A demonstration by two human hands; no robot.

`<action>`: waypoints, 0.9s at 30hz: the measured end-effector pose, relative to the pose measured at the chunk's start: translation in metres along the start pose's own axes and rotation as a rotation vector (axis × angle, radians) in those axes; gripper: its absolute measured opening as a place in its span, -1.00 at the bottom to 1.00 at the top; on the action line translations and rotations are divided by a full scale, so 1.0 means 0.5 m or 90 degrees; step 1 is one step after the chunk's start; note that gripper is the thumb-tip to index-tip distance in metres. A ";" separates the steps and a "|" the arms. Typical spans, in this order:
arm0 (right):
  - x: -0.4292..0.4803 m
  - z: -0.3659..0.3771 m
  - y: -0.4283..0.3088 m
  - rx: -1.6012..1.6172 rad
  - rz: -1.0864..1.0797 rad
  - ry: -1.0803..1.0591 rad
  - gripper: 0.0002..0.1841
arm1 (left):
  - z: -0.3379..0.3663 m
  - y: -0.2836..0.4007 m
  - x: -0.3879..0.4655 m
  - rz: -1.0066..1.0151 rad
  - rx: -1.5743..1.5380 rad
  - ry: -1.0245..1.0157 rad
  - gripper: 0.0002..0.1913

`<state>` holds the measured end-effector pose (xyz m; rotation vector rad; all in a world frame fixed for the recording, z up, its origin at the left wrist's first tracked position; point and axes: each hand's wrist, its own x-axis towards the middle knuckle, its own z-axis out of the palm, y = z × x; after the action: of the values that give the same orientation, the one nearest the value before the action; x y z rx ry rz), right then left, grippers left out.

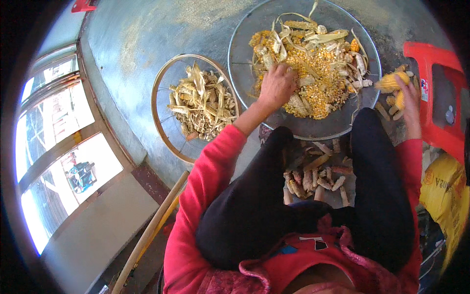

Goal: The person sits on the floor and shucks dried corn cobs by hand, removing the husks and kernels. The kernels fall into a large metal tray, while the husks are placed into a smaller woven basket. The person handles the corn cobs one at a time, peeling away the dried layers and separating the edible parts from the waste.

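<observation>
My left hand (278, 85) is over the left part of a round metal tray (315, 132), its fingers curled down among corn kernels and husks. The fingertips are hidden, so a grip cannot be made out. Close to its knuckles lies a pale corn cob (267, 58). Loose yellow kernels (325, 93) spread over the tray's middle, mixed with dry husks (326, 38) and cobs. Beyond the tray's right rim, my right hand (412, 101) has its fingers around a yellow ear of corn (391, 82). Another yellow piece of corn (399, 101) shows by its palm.
A wooden-rimmed round basket (157, 114) with husks and cobs stands left of the tray. Bare cobs (312, 180) litter the floor between my legs. At right are a red plastic stool (426, 110) and a yellow sack (446, 191). A wooden pole (150, 231) leans lower left.
</observation>
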<state>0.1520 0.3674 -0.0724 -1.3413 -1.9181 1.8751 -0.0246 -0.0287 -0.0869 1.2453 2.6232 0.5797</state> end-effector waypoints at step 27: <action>0.082 0.264 -0.002 -0.723 -0.624 -0.238 -0.71 | 0.053 -0.011 -0.019 0.071 -0.086 -0.058 -0.79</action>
<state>0.0418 0.2980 -0.1187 0.1006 -3.1176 0.5153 -0.0138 -0.0318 -0.1133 1.3488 2.4087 0.6895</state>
